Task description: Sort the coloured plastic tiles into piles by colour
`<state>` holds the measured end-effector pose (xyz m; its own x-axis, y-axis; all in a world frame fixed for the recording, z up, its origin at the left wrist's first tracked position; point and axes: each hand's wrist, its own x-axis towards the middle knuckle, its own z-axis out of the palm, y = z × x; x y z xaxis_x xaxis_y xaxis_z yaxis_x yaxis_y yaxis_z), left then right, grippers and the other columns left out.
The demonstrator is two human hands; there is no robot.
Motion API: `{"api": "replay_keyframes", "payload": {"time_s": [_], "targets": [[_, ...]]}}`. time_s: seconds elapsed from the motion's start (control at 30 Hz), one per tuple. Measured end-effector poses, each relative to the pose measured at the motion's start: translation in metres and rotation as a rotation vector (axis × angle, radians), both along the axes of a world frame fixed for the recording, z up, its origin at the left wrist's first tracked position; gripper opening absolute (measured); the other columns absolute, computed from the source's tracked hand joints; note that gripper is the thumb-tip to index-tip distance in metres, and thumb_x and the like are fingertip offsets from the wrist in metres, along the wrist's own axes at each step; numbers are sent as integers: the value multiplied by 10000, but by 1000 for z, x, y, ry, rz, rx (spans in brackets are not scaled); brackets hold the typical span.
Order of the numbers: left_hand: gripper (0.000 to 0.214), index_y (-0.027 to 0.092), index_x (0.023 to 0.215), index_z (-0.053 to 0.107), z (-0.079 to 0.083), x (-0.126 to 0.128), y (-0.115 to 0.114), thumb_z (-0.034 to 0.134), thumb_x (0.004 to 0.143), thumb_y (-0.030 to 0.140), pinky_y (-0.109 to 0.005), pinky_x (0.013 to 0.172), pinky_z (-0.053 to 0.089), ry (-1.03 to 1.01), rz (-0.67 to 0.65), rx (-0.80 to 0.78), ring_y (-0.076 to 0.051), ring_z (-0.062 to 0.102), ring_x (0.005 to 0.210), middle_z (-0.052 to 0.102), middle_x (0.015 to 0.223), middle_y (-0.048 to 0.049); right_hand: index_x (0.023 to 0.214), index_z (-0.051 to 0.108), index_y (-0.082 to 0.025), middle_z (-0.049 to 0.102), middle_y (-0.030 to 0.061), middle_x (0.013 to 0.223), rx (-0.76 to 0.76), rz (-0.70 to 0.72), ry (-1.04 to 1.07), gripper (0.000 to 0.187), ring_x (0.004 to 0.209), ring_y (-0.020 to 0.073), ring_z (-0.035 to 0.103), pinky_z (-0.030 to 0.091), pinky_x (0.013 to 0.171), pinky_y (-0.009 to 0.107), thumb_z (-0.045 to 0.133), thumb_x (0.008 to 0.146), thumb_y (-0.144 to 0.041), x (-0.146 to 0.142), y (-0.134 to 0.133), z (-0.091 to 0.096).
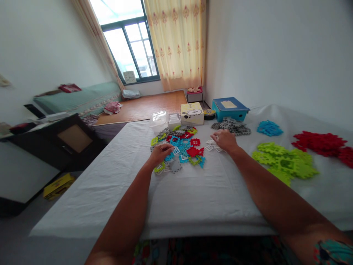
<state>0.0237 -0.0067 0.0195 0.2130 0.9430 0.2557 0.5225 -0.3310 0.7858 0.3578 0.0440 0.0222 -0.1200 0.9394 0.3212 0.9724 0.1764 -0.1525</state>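
Note:
A mixed heap of coloured interlocking plastic tiles (183, 147) lies in the middle of a table covered with a white cloth (193, 191). My left hand (160, 152) rests on the heap's left edge, fingers curled over a small white window-like piece (175, 150). My right hand (224, 141) lies palm down to the right of the heap, fingers closed on small white pieces (211, 146). What exactly each hand grips is too small to make out.
Sorted piles lie to the right: grey tiles (233, 126), blue tiles (268, 128), green tiles (285, 161), red tiles (322, 143). At the far edge stand a clear plastic tub (158, 119), a yellow-white box (192, 113) and a blue box (230, 108). A bed and dark cabinet are at left.

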Motion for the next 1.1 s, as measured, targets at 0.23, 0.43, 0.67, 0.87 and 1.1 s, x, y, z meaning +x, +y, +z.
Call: {"api": "replay_keyframes", "payload": {"time_s": [0.23,0.43,0.67,0.87,1.1], "targets": [[349,150,886,734,1,2,-3,622,773,460,-225,581,449,20,-23,-11,-121,566,614,670,688,-6,1150,652,-298,602,71,1271,-187,290,-36,419,1159,295,489,388,898,462,602,801,-524,-4,-2,-14],[324,157,917,728,2,2,-3,614,792,433,-253,672,487,60,-40,18,-147,620,707,709,775,-21,922,709,-237,639,94,1163,-124,219,-8,238,1139,316,482,385,898,498,659,765,-408,-2,-5,-3],[278,145,887,703,-4,24,-9,642,785,397,-244,661,488,49,-141,41,-152,625,743,707,807,-48,1057,623,-206,701,13,871,-181,704,558,257,740,135,631,467,689,242,569,868,-371,-86,-49,-8],[306,160,936,694,5,10,-8,588,826,425,-250,679,495,63,-93,72,-157,624,785,705,866,-49,1009,636,-227,703,20,850,-22,431,417,199,741,152,632,439,678,244,510,904,-339,-68,-39,-6],[230,210,932,735,4,-7,-3,574,834,341,-319,861,478,312,-125,169,-189,629,901,711,944,-48,973,703,-216,670,105,1065,107,46,60,254,1015,277,544,425,763,343,499,897,-345,-8,-6,-1]]}}
